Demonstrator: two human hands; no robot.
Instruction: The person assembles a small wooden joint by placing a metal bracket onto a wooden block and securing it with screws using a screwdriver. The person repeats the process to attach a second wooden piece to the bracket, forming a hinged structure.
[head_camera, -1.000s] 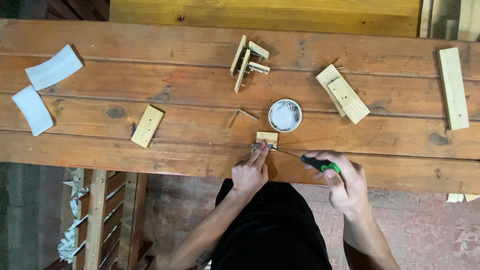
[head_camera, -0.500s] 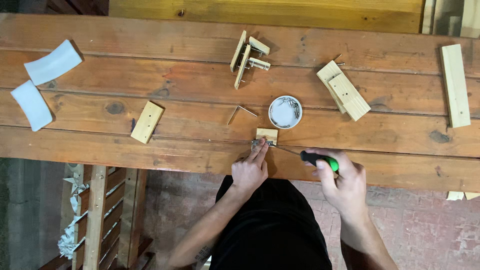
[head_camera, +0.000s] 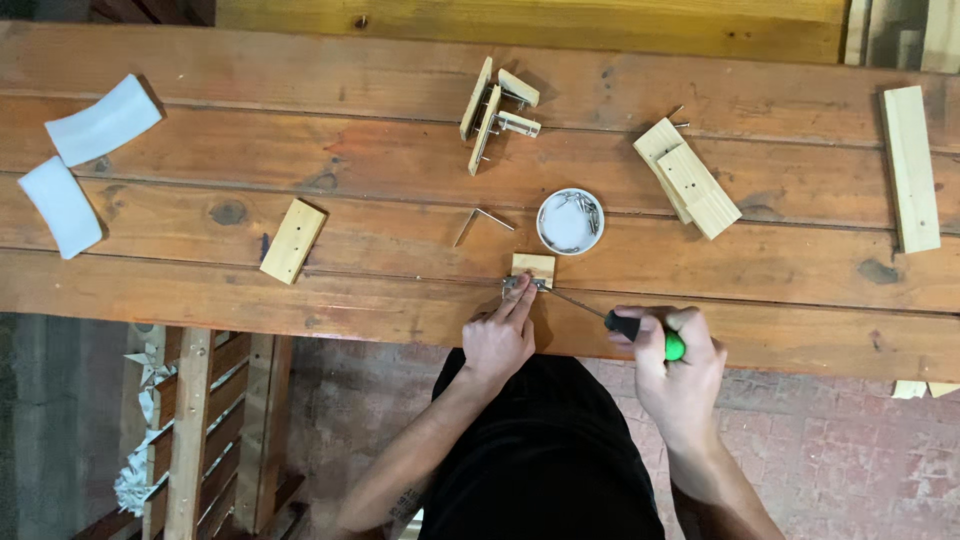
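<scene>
The small wooden block lies at the near edge of the wooden workbench, just below the white dish of screws. The left hand presses its fingertips on a metal bracket at the block's near side. The right hand is closed around the screwdriver, tip at the bracket. An L-shaped hex key lies left of the dish.

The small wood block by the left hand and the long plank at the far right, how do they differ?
The small wood block is short and squarish; the long plank is a narrow strip. The left hand touches a metal piece at the block's edge; the plank lies alone. Both are pale wood on the bench.
</scene>
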